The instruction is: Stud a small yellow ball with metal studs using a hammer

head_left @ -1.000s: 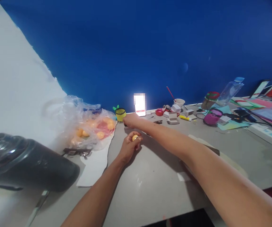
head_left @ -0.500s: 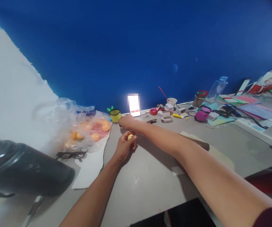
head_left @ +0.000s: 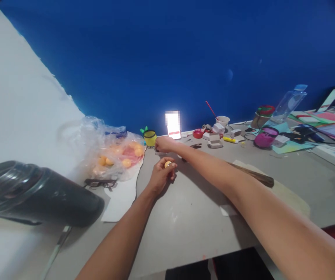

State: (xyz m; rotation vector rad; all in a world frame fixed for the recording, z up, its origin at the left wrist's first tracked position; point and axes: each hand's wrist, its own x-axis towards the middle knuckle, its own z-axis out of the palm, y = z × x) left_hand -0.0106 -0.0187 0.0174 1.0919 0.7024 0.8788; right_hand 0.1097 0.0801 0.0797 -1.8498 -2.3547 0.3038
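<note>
My left hand [head_left: 160, 177] rests on the grey table [head_left: 185, 210], its fingers closed round a small yellow-orange ball [head_left: 167, 164]. My right hand [head_left: 164, 144] is stretched far forward, curled over something small on the table beside a yellow cup [head_left: 150, 138]; what it grips is hidden. A lit phone [head_left: 173, 124] stands just behind that hand.
A clear plastic bag of orange balls [head_left: 117, 153] lies at left, with black glasses [head_left: 100, 182] and a white sheet [head_left: 122, 196] before it. A large dark jar [head_left: 33, 194] lies on its side at near left. Craft clutter, boxes, a bottle [head_left: 290, 103] and coloured papers fill the back right.
Only the view has shifted a little; both hands stay where they were, the left still holding the ball, the right still by the yellow cup.
</note>
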